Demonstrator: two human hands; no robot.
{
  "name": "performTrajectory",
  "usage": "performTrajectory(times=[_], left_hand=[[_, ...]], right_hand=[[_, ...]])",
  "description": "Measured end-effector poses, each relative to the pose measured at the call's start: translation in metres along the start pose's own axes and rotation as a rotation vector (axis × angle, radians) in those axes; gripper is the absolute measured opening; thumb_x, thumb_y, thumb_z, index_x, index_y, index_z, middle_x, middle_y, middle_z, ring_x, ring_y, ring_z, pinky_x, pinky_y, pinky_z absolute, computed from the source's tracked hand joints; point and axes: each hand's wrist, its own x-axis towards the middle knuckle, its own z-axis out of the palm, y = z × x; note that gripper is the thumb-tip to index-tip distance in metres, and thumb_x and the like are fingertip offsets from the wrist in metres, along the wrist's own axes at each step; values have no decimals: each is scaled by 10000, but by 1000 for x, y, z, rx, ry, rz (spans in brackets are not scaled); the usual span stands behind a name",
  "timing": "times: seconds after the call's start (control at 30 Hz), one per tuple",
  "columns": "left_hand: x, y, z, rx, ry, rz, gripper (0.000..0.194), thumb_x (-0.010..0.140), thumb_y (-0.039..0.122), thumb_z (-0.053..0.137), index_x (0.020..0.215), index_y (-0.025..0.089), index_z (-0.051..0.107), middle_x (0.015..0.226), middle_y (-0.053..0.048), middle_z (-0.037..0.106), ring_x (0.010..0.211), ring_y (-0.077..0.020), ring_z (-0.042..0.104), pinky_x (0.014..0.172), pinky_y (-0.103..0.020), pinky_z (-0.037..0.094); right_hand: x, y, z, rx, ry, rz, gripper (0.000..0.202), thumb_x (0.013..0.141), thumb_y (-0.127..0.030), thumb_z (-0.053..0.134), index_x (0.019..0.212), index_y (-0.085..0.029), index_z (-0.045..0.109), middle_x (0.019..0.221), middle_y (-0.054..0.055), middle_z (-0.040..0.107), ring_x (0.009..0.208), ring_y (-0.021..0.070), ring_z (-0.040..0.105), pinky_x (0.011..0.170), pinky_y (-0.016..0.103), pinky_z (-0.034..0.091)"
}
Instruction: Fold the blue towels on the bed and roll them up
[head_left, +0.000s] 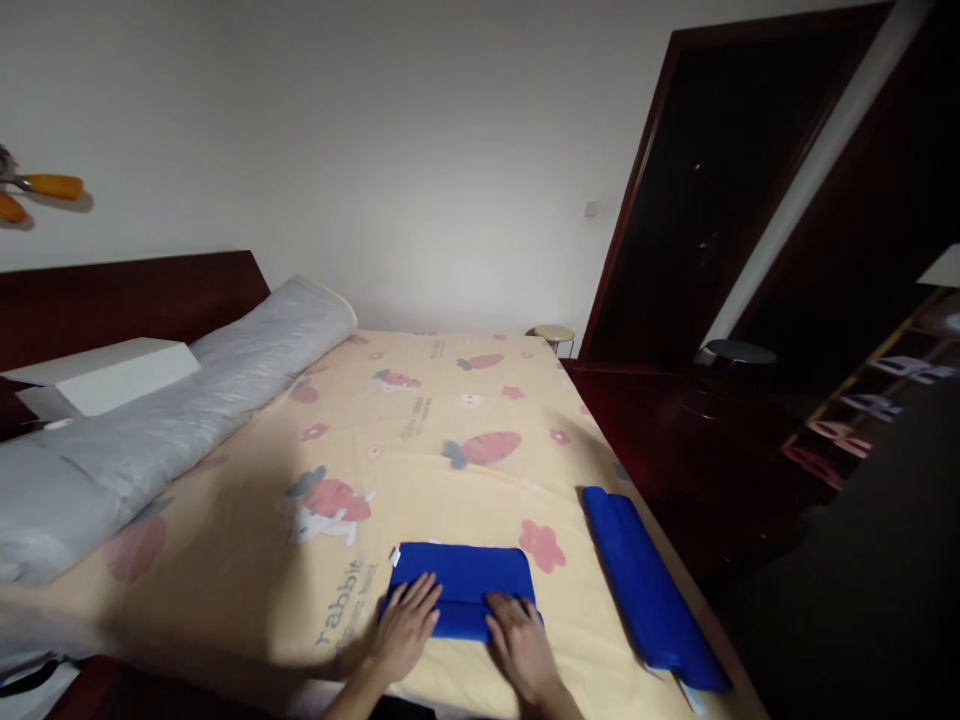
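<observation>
A blue folded cloth [469,572] lies flat near the front edge of the bed, with a small white tag at its upper left corner. Across its middle runs a fold line. My left hand [406,625] rests on the cloth's left side, fingers stretched out. On the right side my right hand [520,640] presses down, its fingers laid over the fold and slightly bent. Farther right, along the bed's edge, lies a second blue cloth [649,585], folded into a long narrow strip, with pale tags at its near end.
A yellow sheet [420,430] with carrot and rabbit prints covers the bed. Along the headboard [135,295] lies a long grey roll [247,350] with a white box [124,375] on it. Stools [555,333], a dark door [735,180] and a shoe rack [862,400] stand beyond.
</observation>
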Motion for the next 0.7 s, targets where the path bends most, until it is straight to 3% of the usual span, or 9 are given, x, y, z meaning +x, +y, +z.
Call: performTrajectory(times=[0.07,0.13,0.2,0.27,0.33,0.4,0.5,0.6,0.7], left_hand=[[-13,-30,-3,82,25,-93,483,1014,373,312,1494,360,252,1497,-3,464,1351,-186,458,1078,-394,393],[-19,-41,-5,145,75,-190,502,1008,357,319,1502,329,237,1529,-29,411,1390,-224,406,1111,-457,343],[-11,-28,-3,148,98,-207,529,1007,324,309,1518,297,174,1556,-35,357,1417,-225,361,1132,-472,312],[7,-3,4,97,66,-135,535,1011,295,286,1524,283,135,1560,-23,346,1422,-191,352,1136,-434,319],[26,18,12,37,-7,-83,520,1011,282,275,1520,285,168,1552,-18,357,1414,-175,364,1122,-410,347],[36,20,18,8,-94,-151,499,1008,317,286,1505,290,248,1546,-30,365,1407,-204,381,1100,-443,375],[33,-10,17,9,-163,-312,492,1001,388,305,1486,306,307,1544,-40,372,1398,-242,396,1085,-504,383],[22,-39,8,24,-122,-279,483,997,384,326,1478,334,321,1522,-27,418,1380,-223,423,1109,-486,356],[20,-31,-6,75,14,-191,501,1002,337,323,1500,297,281,1519,-46,427,1376,-217,428,1135,-472,323]], right_hand=[[-12,31,-7,-49,44,107,484,992,-467,318,1356,-242,545,1421,65,533,1331,263,476,1096,490,360],[-18,44,-9,-73,72,151,511,984,-502,325,1369,-237,533,1475,71,461,1379,281,410,1099,508,348],[-12,33,-6,-48,64,122,510,996,-485,285,1379,-246,523,1503,65,418,1401,262,378,1116,485,331],[5,6,0,14,14,43,502,1008,-463,243,1400,-276,495,1510,46,410,1402,228,377,1131,445,319],[24,-17,6,57,-52,-2,500,1007,-470,242,1411,-295,477,1502,34,424,1404,221,374,1142,441,306],[39,-21,7,44,-93,44,508,996,-485,276,1415,-277,473,1503,47,422,1414,237,354,1149,470,291],[46,9,0,-31,-87,206,507,987,-452,317,1427,-242,455,1529,71,371,1430,246,318,1144,489,290],[40,43,-8,-64,-59,248,509,982,-449,333,1432,-241,447,1528,74,375,1424,238,331,1135,480,308],[28,46,-8,-75,18,183,514,987,-464,327,1420,-226,467,1515,87,399,1410,248,360,1129,484,323]])
